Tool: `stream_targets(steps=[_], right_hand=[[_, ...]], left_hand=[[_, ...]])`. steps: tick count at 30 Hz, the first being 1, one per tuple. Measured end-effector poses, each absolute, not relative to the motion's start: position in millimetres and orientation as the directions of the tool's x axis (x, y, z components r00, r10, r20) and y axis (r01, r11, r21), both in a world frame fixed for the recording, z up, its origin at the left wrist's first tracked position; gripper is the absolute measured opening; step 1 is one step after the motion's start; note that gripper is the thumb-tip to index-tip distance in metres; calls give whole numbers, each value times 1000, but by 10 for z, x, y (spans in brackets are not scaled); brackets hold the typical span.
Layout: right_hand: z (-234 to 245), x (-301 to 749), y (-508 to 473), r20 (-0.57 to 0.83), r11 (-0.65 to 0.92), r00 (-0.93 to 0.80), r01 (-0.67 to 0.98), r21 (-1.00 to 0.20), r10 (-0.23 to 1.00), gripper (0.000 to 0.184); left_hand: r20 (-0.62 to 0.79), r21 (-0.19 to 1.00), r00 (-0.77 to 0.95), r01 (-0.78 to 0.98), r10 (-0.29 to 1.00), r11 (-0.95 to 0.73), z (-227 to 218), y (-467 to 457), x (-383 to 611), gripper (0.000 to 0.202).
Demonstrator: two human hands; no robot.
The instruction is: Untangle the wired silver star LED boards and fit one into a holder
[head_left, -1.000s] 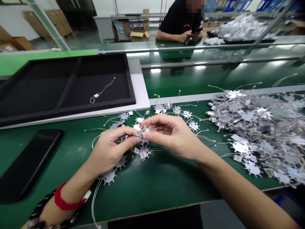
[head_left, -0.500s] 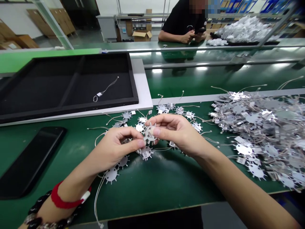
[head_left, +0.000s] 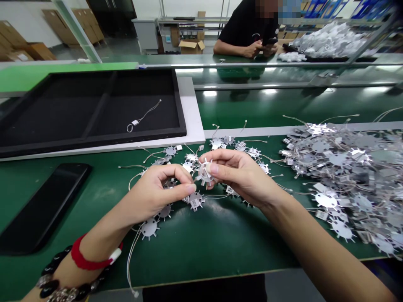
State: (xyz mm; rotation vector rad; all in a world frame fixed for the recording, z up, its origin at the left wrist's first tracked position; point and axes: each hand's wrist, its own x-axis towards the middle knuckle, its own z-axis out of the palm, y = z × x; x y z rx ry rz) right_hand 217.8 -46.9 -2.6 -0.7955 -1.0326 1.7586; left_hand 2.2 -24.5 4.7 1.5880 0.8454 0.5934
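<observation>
Pinching a small silvery spiked disc (head_left: 206, 173), right hand (head_left: 242, 176) fingers grip it; left hand (head_left: 157, 193) fingers curl closed beside.

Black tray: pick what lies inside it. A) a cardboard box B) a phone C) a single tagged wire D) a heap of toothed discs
C: the black tray holds only one thin wire with a small white tag, while the toothed discs lie on the green bench.

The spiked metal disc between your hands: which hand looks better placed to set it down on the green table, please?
Probably the right hand: its fingertips pinch the spiked disc, while the left hand only nears its edge.
</observation>
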Motion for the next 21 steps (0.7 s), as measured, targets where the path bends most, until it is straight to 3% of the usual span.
stream_targets(steps=[21], right_hand=[[-6,2247,-446,-56,-166,-287,-374,-913,956,19]], left_hand=[[-204,945,564,326,801,11,71,-256,54,18]])
